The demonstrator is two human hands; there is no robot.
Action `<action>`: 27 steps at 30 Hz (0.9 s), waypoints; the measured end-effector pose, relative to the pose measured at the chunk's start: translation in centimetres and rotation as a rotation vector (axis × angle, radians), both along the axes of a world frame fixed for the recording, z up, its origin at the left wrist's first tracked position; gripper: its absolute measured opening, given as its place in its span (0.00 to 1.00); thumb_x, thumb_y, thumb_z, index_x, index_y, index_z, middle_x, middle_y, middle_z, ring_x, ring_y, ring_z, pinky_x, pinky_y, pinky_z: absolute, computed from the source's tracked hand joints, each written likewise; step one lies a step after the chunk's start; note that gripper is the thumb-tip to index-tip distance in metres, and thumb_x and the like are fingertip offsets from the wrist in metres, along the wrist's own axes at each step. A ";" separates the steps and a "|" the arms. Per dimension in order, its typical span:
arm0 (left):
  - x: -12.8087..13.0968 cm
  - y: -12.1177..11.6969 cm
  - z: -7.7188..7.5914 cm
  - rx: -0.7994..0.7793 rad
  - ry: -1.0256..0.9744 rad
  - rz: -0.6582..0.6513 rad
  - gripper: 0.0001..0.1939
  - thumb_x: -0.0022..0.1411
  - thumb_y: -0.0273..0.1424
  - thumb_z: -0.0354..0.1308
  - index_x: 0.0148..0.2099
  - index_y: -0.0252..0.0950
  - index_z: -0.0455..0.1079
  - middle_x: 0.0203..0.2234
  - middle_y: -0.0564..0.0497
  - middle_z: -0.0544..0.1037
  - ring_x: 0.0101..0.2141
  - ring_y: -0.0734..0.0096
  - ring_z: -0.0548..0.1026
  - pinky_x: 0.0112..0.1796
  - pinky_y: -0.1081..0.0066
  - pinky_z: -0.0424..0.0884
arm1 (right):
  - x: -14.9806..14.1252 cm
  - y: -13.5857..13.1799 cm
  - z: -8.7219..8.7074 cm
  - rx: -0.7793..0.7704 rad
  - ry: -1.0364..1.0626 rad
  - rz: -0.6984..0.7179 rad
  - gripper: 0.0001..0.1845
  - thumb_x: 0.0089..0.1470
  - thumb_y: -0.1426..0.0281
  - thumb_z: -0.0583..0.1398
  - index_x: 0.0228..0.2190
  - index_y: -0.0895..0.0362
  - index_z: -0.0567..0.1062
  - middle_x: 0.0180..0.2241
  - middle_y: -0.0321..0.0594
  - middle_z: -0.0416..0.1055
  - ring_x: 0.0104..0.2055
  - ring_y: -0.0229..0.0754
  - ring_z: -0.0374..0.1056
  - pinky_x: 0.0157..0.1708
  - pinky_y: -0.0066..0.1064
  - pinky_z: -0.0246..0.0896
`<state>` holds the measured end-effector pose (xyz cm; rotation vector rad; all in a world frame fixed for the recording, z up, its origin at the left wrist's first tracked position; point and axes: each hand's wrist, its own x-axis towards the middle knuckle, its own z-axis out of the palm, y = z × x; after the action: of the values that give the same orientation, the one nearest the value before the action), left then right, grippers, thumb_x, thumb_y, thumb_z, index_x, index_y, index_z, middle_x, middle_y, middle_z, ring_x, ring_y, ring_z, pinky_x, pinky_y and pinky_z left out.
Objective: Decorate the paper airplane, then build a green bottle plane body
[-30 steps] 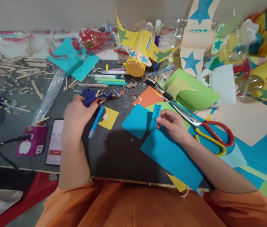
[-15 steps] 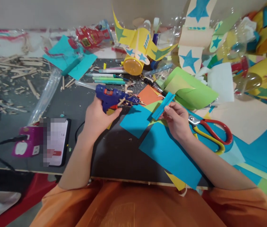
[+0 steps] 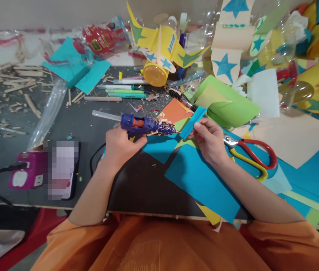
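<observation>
My left hand (image 3: pixel 124 148) is wrapped round the handle of a blue hot glue gun (image 3: pixel 142 125), a clear glue stick (image 3: pixel 105 115) poking from its back. Wood bits and dried glue cling to the gun's front, and its nozzle points right, close to a folded blue paper strip (image 3: pixel 193 123). That strip is pinched between the thumb and fingers of my right hand (image 3: pixel 210 141). Whether the nozzle touches the strip I cannot tell. Below the hands lie blue paper sheets (image 3: pixel 201 177) and an orange piece of paper (image 3: pixel 173 110).
Red-and-yellow-handled scissors (image 3: pixel 257 156) lie right of my right hand. A phone (image 3: pixel 64 169) and a purple power adapter (image 3: pixel 28 171) sit at left. Behind are markers (image 3: pixel 125 92), a rolled green paper (image 3: pixel 227 98), a yellow paper-wrapped bottle (image 3: pixel 156 73) and scattered wood sticks (image 3: pixel 20 82).
My left hand has brought the glue gun rightward and slightly down, so its nozzle is now beside the blue strip. My right hand holds the strip in nearly the same place.
</observation>
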<state>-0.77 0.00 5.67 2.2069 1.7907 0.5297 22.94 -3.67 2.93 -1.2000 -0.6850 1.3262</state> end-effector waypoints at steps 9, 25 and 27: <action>-0.4 0.3 0.0 -0.020 0.046 -0.038 0.12 0.45 0.38 0.59 0.23 0.41 0.58 0.15 0.53 0.63 0.25 0.57 0.74 0.34 0.61 0.72 | 0.0 -0.1 -0.1 0.015 0.031 -0.020 0.25 0.34 0.52 0.74 0.24 0.53 0.70 0.18 0.28 0.70 0.19 0.33 0.66 0.23 0.28 0.68; -1.0 0.2 -1.1 -0.015 0.090 -0.061 0.10 0.47 0.38 0.59 0.28 0.40 0.63 0.18 0.51 0.68 0.34 0.50 0.78 0.40 0.57 0.73 | 0.2 -0.3 -0.4 0.010 -0.003 0.011 0.23 0.38 0.52 0.72 0.25 0.53 0.69 0.19 0.28 0.69 0.21 0.34 0.68 0.27 0.31 0.71; -1.0 0.2 -1.2 -0.015 0.091 -0.052 0.10 0.47 0.38 0.59 0.28 0.40 0.63 0.19 0.51 0.68 0.35 0.50 0.78 0.40 0.58 0.73 | 0.2 -0.3 -0.3 0.007 0.019 0.001 0.24 0.36 0.52 0.73 0.25 0.53 0.70 0.19 0.28 0.70 0.20 0.34 0.68 0.26 0.30 0.71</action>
<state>-1.76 0.22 4.51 2.2952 1.7696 0.4102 23.13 -3.95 2.64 -1.1806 -0.6766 1.3335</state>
